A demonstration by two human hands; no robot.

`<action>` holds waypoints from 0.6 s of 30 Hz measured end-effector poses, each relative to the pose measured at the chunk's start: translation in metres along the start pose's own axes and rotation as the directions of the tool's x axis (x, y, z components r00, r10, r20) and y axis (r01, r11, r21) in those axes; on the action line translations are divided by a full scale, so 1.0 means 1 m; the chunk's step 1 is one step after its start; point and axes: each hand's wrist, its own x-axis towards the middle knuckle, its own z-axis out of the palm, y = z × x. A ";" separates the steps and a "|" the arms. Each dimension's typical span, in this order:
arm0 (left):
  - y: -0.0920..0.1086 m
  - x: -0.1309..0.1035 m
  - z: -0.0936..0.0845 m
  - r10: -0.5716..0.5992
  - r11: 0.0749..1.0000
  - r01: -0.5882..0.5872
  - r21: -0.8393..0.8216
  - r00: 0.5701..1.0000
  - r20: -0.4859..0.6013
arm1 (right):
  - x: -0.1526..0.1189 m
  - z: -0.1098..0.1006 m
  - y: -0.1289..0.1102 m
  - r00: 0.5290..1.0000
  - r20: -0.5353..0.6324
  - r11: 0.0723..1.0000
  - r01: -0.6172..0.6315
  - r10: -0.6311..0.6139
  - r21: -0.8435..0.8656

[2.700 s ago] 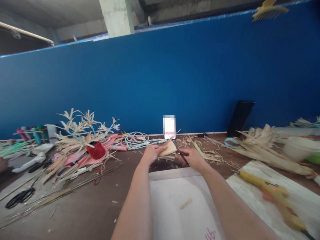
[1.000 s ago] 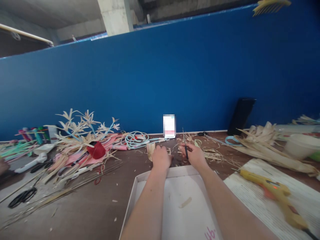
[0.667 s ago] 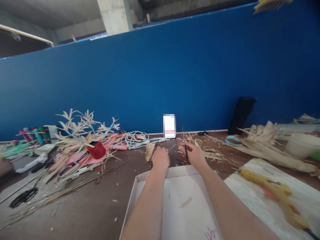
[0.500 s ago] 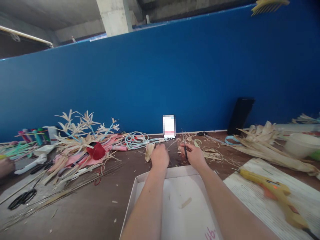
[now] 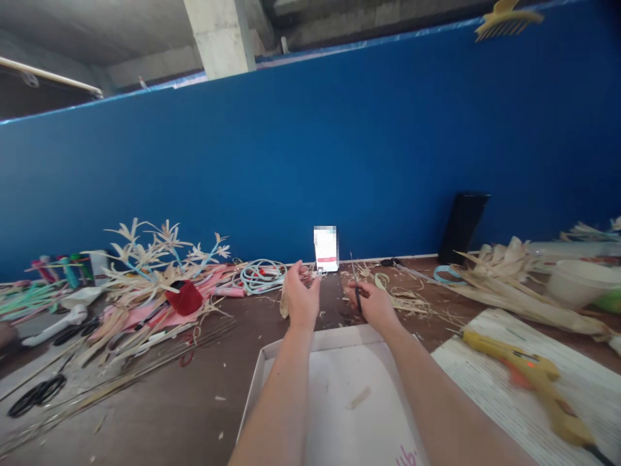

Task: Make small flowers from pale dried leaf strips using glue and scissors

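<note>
My left hand (image 5: 301,296) is raised beyond the white box lid (image 5: 339,336), its fingers apart and curved, with nothing visible between them. A pale dried husk piece (image 5: 284,304) shows just left of its wrist. To the right, my right hand (image 5: 376,303) is closed round the dark handles of small scissors (image 5: 358,291), whose blades point up and away. A lit phone (image 5: 326,249) stands upright against the blue wall, just beyond and between both hands.
A yellow glue gun (image 5: 533,372) lies on printed paper (image 5: 478,356) at the right, near husks (image 5: 514,285) and a pale bowl (image 5: 585,281). Husk flowers (image 5: 140,252), a red roll (image 5: 184,298), thin wires (image 5: 121,382) and black scissors (image 5: 39,395) fill the left. Another person's hand edges in at far left.
My left hand has lifted from the table and its fingers have spread. My right hand stays nearly in place with the scissors. The other person's hand has shifted toward the left edge.
</note>
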 end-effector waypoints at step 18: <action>-0.008 0.024 -0.023 -0.689 0.429 0.461 -0.777 0.723 0.049 | -0.005 -0.001 -0.011 1.000 -0.016 1.000 -0.001 0.001 0.018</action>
